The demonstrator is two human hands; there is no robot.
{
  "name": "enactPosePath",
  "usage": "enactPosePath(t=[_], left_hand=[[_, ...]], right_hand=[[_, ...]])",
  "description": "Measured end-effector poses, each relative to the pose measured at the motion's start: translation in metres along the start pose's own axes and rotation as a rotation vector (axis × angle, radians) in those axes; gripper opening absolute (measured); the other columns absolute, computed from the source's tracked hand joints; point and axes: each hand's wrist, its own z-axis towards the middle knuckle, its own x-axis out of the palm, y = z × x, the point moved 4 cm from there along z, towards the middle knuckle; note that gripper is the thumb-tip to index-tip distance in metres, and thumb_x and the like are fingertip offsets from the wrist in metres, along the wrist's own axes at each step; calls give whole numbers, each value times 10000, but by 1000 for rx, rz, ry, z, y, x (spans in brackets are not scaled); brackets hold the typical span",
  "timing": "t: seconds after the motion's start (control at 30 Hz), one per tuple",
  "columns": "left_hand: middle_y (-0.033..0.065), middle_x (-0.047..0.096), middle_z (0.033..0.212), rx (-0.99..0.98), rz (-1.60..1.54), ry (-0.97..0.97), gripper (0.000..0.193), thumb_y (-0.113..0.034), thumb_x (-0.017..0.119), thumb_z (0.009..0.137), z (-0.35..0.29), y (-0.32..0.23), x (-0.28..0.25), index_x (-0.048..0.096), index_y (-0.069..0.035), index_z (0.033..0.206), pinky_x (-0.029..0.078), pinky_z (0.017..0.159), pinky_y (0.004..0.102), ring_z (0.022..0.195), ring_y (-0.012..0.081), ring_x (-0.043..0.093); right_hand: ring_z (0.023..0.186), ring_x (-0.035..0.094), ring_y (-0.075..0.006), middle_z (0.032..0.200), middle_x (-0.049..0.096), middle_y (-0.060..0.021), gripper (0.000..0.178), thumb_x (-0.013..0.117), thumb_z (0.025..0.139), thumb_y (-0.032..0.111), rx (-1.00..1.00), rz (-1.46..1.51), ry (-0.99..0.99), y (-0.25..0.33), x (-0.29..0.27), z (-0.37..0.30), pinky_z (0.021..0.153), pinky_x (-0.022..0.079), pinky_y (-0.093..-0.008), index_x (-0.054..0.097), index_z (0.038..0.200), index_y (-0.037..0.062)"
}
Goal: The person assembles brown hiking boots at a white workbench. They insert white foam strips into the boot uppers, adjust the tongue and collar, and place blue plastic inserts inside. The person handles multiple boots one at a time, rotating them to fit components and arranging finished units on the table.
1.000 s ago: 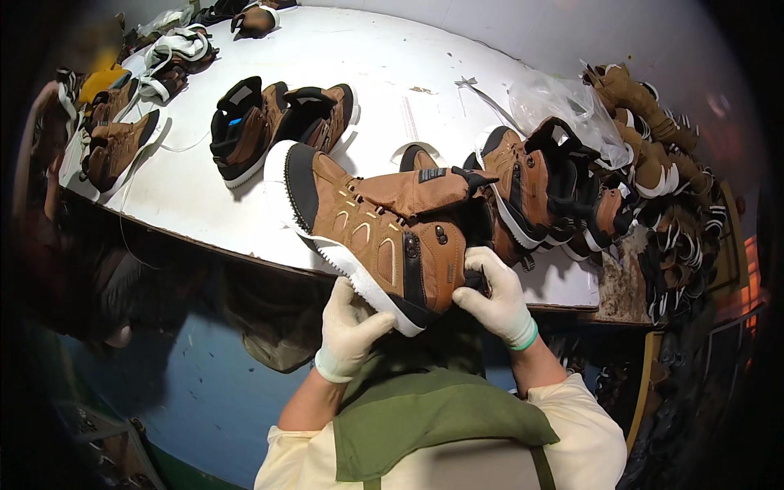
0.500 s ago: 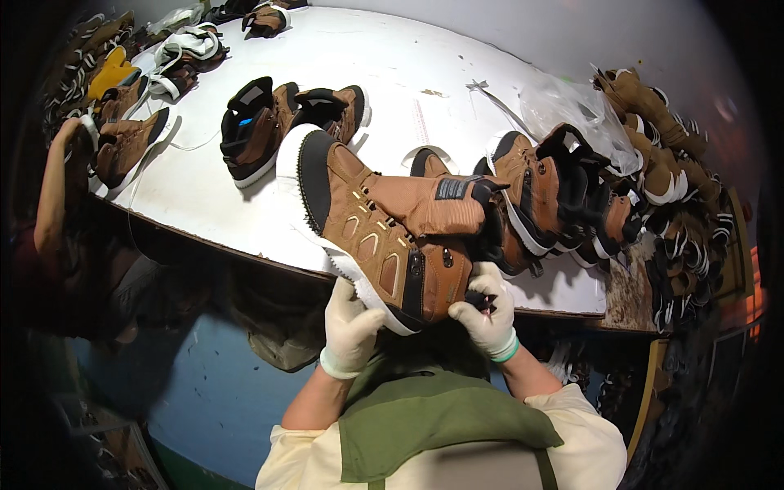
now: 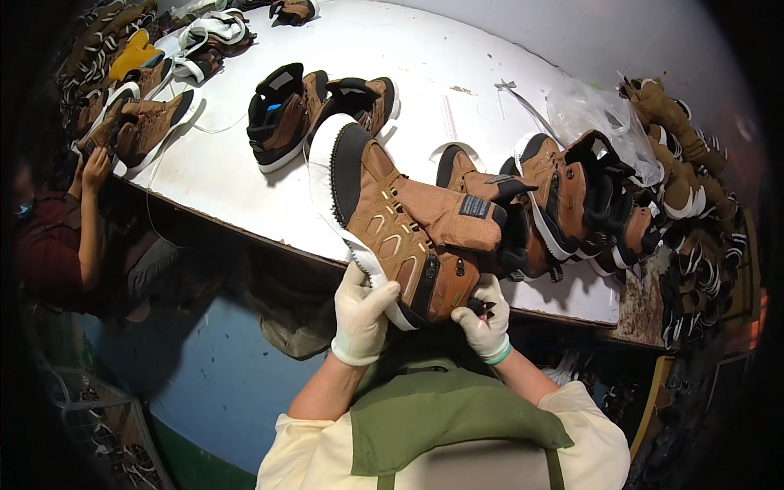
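A brown work boot (image 3: 382,216) with a black toe cap, white sole edge and cloth tongue is held up tilted over the table's near edge, its toe pointing up and left. My white-gloved left hand (image 3: 359,322) grips it by the sole edge near the heel, thumb along the side. At the boot's heel end, my gloved right hand (image 3: 487,325) is closed, fingers pressed round a small black pointed thing (image 3: 480,309) whose kind does not show. Just beyond my right hand, brown and black boots (image 3: 563,184) stand close together.
On the white table (image 3: 220,175) another pair of boots (image 3: 286,114) stands at middle left. A clear plastic bag (image 3: 584,114) and heaped tan boots (image 3: 678,155) lie at the right. At far left a co-worker's hand (image 3: 95,169) touches a boot near more shoes (image 3: 155,126).
The whole view has shifted, so the table's things sit farther right. The co-worker's arm has lowered and both hands are at a boot. My grip on the boot looks the same.
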Motion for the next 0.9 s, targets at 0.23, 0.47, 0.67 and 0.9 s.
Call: enactPosePath(t=[0.23,0.47,0.67,0.9], left_hand=[[89,621,1149,15,81,-32,434,-10,632,834,1,3,-6,527,52,1251,461,930,299,1013,152,594],[21,609,989,10,202,-104,336,-2,635,846,-2,4,-5,560,22,1172,469,801,238,874,85,570],[9,609,923,67,339,-151,243,-70,669,870,-2,1,-6,583,16,1081,461,725,226,798,68,547],[1,622,806,137,511,-289,202,-174,678,910,9,-13,-21,608,15,908,441,615,223,711,42,526]], right_hand=[[653,541,-270,835,545,-151,400,853,675,112,-26,-55,15,-1,1,0,607,454,-324,504,851,26],[782,566,-253,933,565,-150,339,817,703,71,116,59,16,-7,4,-7,720,462,-307,515,850,24],[764,575,-265,926,552,-137,340,817,713,84,34,30,13,2,4,-5,705,471,-304,518,863,28],[717,609,-309,956,578,-186,505,845,740,370,-269,-210,18,13,7,-10,605,504,-345,554,940,8]])
